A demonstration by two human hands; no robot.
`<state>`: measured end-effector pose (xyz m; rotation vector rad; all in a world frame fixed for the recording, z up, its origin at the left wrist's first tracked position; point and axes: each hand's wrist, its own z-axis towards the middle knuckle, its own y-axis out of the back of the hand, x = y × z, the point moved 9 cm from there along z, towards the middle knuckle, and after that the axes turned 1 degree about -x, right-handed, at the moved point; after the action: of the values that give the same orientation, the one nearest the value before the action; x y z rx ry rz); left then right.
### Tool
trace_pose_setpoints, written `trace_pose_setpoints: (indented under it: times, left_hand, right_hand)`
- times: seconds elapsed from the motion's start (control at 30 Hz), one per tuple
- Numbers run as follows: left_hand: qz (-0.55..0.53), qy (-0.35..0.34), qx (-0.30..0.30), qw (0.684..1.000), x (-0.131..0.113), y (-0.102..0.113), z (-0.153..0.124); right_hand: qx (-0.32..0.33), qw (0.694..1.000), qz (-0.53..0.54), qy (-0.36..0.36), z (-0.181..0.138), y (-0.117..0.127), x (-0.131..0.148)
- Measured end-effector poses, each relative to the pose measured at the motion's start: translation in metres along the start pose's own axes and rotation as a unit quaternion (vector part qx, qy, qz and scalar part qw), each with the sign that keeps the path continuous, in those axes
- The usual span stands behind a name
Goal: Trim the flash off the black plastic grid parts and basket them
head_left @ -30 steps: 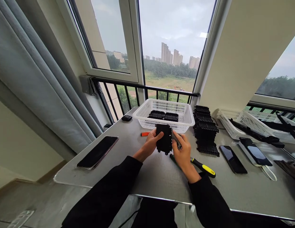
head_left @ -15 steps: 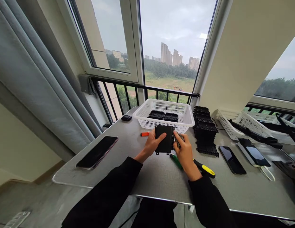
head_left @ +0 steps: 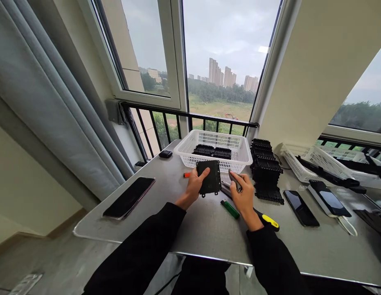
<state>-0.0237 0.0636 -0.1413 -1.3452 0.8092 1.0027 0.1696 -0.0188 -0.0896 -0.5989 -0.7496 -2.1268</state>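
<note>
My left hand (head_left: 194,185) grips a flat black plastic part (head_left: 209,177), held just above the table in front of the white basket (head_left: 242,156). My right hand (head_left: 243,193) is a little to the right of the part, its fingers closed round a small grey tool (head_left: 235,180). A green lighter (head_left: 230,208) lies on the table below my hands. Under my right wrist runs a screwdriver with a yellow and black handle (head_left: 269,220).
The white basket holds more black parts. A stack of black parts (head_left: 265,167) stands to its right, with another white basket (head_left: 303,162) beyond. Phones (head_left: 129,197) (head_left: 300,201) (head_left: 330,197) lie on the grey table (head_left: 208,229). An orange lighter (head_left: 186,175) is near the basket.
My right hand has let go of the black part and moved right with the grey tool. The left hand alone holds the part, now tilted flatter. The green lighter is uncovered.
</note>
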Motion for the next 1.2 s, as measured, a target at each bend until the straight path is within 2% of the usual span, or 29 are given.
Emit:
trace_pose_setpoints:
  times: [0.13, 0.23, 0.4, 0.53, 0.63, 0.77, 0.83, 0.9, 1.03, 1.13, 1.2]
  left_hand:
    - [0.069, -0.01, 0.06, 0.996, 0.003, -0.013, -0.005]
    - [0.114, -0.022, 0.114, 0.987, 0.003, -0.024, -0.01]
    - [0.202, -0.078, 0.153, 0.964, -0.003, -0.034, -0.016]
    - [0.257, -0.126, 0.125, 0.95, -0.006, -0.031, -0.013]
    - [0.229, -0.122, 0.1, 0.961, -0.005, -0.024, -0.006]
    - [0.163, -0.1, 0.01, 0.981, -0.006, -0.001, 0.006]
    - [0.143, -0.102, -0.027, 0.984, -0.007, 0.008, 0.01]
    - [0.128, -0.103, -0.035, 0.986, -0.006, 0.012, 0.013]
    - [0.102, -0.074, 0.003, 0.992, 0.006, 0.008, 0.015]
    - [0.105, -0.065, 0.034, 0.992, 0.011, 0.002, 0.013]
    - [0.117, -0.072, 0.05, 0.989, 0.01, -0.003, 0.009]
  right_hand:
    - [-0.009, 1.0, 0.015, -0.01, 0.005, 0.003, -0.001]
    - [-0.02, 1.0, -0.001, 0.014, 0.003, 0.003, 0.0]
    - [0.02, 0.998, -0.042, 0.049, 0.002, -0.008, 0.003]
    - [0.078, 0.993, -0.043, 0.08, -0.003, -0.021, 0.006]
    - [0.126, 0.984, -0.056, 0.114, -0.011, -0.033, 0.012]
    - [0.231, 0.952, -0.086, 0.184, -0.029, -0.053, 0.023]
    - [0.264, 0.936, -0.092, 0.213, -0.036, -0.058, 0.027]
    - [0.242, 0.946, -0.083, 0.199, -0.032, -0.053, 0.025]
    - [0.105, 0.989, -0.048, 0.095, -0.012, -0.028, 0.007]
    - [0.026, 0.997, -0.032, 0.066, -0.006, -0.015, 0.004]
    - [-0.003, 0.998, -0.026, 0.065, -0.005, -0.01, 0.007]
